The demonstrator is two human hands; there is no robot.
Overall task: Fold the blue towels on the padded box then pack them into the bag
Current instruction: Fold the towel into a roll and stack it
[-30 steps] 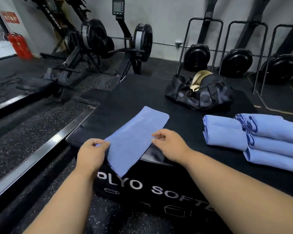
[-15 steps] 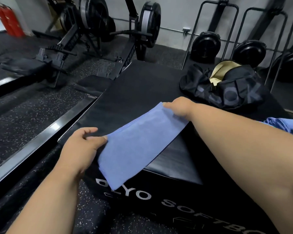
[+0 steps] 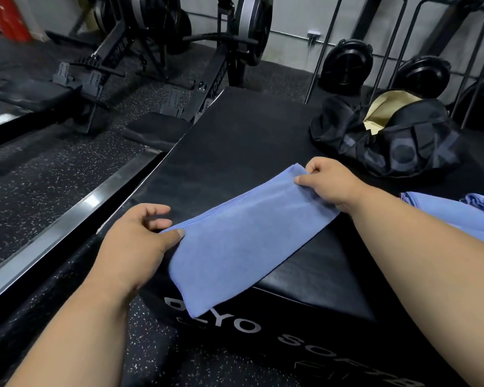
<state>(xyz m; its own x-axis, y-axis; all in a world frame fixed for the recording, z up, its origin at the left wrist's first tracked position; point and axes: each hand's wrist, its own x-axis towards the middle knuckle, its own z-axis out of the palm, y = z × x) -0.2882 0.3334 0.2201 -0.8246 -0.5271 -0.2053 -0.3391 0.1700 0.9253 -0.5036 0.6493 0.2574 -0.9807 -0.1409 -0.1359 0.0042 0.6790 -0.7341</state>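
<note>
Padded box (image 3: 235, 141), black, is taking up most of the view, w/ white lettering showing on its front face. Two rowing machines (image 3: 162, 51) are standing on the speckled floor beyond the box's far-left corner, and black weight plates (image 3: 347, 65) are sitting in racks along the wall behind the far edge.

Bag (image 3: 397, 141), black w/ grey letters, is resting on the box top near the far-right corner, its mouth gaping open and showing a tan lining.

Blue towel (image 3: 235, 247), folded into a long strip, is lying diagonally across the box's near-left corner; its near end is hanging over the front edge and partly covering the lettering, its far end is pointing toward the middle of the top.

More blue towels, the folded stack (image 3: 458, 216), are sitting at the right edge of the box top, cut off by the frame, well apart from the strip being worked.

Left hand (image 3: 134, 247) is pinching the strip's left long edge near the box's left edge, thumb on top, fingers curled beyond it.

Right hand (image 3: 330, 182) is pinching the strip's far corner betw. thumb and fingers, lifting it slightly off the top; bag is sitting just beyond this hand.
</note>
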